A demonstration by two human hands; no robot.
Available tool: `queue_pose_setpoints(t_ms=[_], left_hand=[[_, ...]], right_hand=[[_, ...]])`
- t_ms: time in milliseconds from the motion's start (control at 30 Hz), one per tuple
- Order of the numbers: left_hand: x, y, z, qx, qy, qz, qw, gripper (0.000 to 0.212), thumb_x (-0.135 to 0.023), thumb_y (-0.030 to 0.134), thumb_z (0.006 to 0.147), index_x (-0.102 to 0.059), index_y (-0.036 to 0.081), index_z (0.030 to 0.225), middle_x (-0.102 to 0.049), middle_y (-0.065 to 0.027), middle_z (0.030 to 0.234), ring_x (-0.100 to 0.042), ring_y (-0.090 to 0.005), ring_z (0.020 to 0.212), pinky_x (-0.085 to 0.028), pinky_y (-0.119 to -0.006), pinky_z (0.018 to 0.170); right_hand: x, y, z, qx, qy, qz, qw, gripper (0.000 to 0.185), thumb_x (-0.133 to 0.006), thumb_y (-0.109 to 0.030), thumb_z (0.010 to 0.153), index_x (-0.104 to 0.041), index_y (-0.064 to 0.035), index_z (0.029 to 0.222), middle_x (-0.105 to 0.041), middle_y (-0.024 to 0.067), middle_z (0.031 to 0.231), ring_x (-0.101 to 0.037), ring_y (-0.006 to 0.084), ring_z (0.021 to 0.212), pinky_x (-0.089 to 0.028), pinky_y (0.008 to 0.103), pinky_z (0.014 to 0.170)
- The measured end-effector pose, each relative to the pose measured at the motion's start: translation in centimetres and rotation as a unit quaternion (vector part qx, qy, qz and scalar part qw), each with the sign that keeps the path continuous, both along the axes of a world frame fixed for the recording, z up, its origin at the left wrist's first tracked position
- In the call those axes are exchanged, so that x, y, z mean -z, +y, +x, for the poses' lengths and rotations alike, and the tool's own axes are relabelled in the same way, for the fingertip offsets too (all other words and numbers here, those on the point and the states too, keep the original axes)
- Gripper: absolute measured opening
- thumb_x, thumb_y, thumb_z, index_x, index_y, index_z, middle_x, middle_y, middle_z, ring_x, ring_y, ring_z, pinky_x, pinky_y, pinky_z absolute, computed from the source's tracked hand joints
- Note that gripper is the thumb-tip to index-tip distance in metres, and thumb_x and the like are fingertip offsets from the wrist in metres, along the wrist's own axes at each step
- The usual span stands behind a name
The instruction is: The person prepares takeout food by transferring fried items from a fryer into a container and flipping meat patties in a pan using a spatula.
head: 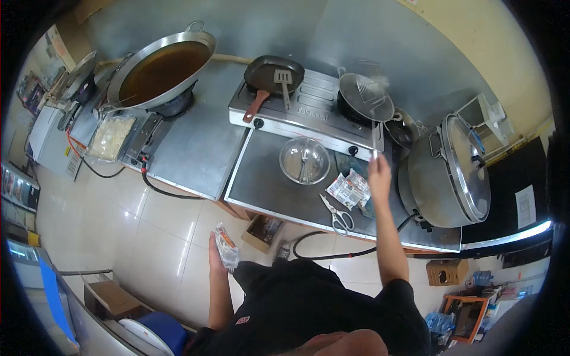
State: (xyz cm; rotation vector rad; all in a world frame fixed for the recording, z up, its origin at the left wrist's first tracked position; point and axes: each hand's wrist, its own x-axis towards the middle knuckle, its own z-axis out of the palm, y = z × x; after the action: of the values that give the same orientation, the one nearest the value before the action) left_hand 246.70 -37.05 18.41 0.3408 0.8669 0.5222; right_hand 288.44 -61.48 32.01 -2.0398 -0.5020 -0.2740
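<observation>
My left hand (217,256) holds a crumpled plastic packet (227,249) beside my body. Raised over the counter's right part, my right hand (380,175) grips the handle of a metal kitchen utensil (373,107), whose slotted head is over a lidded pot (363,95) on the gas stove (311,109). The utensil's head is blurred, and I cannot tell whether it touches the lid. On the counter sit a clear bowl (291,167) with a fork (304,162) in it, printed packets (347,191) and kitchen scissors (340,220).
A square pan (265,73) with a slotted turner (284,86) rests on the stove's left. A large wok (160,73) of brown liquid stands at left, near a bagged pale food (110,138). A big lidded pot (434,178) is at right. Black hoses (307,256) hang below the counter.
</observation>
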Motion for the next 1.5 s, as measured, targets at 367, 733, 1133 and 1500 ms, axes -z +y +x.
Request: queue_pose_setpoints(t_ms=[367,733,1133,1500], left_hand=[[2.1,-0.9,0.7,0.052,-0.096,-0.026,0.994,0.041,-0.047,0.044,0.092,-0.053,0.01,0.115,-0.058,-0.0075,0.098,-0.059,-0.0186,0.086,-0.052,-0.032,0.074],[-6.1,-6.3,9.1,0.079,-0.058,0.128,0.987,0.019,-0.047,0.025,0.096,-0.05,0.009,0.107,-0.058,-0.0053,0.1,-0.057,-0.0147,0.092,-0.049,-0.032,0.081],[-6.9,-14.8,17.9,0.185,0.003,0.301,0.936,0.012,-0.058,0.013,0.09,-0.05,0.008,0.098,-0.057,-0.0083,0.114,-0.053,-0.0078,0.084,-0.044,-0.019,0.059],[-5.5,-14.7,13.7,0.169,0.05,0.412,0.894,0.021,-0.051,0.006,0.092,-0.045,0.002,0.112,-0.052,-0.0137,0.126,-0.053,-0.0133,0.101,-0.047,-0.025,0.082]], right_hand=[[8.2,9.5,-0.9,0.027,-0.014,-0.149,0.988,0.033,-0.055,-0.015,0.086,-0.054,0.0005,0.115,-0.06,0.0247,0.103,-0.057,0.0421,0.095,-0.045,0.047,0.08],[7.1,6.7,-4.6,-0.14,0.115,0.032,0.983,0.032,-0.058,-0.021,0.089,-0.057,-0.0028,0.115,-0.059,0.0129,0.103,-0.057,0.0206,0.088,-0.046,0.0339,0.074],[5.5,-0.2,-19.6,-0.074,0.053,-0.018,0.996,0.049,-0.067,-0.005,0.076,-0.053,-0.0087,0.123,-0.048,0.0146,0.119,-0.046,0.0317,0.11,-0.038,0.0404,0.092],[7.6,0.5,-21.0,-0.18,0.203,-0.003,0.962,0.028,-0.064,-0.007,0.079,-0.054,-0.0035,0.105,-0.057,0.0135,0.088,-0.058,0.0323,0.088,-0.045,0.038,0.079]])
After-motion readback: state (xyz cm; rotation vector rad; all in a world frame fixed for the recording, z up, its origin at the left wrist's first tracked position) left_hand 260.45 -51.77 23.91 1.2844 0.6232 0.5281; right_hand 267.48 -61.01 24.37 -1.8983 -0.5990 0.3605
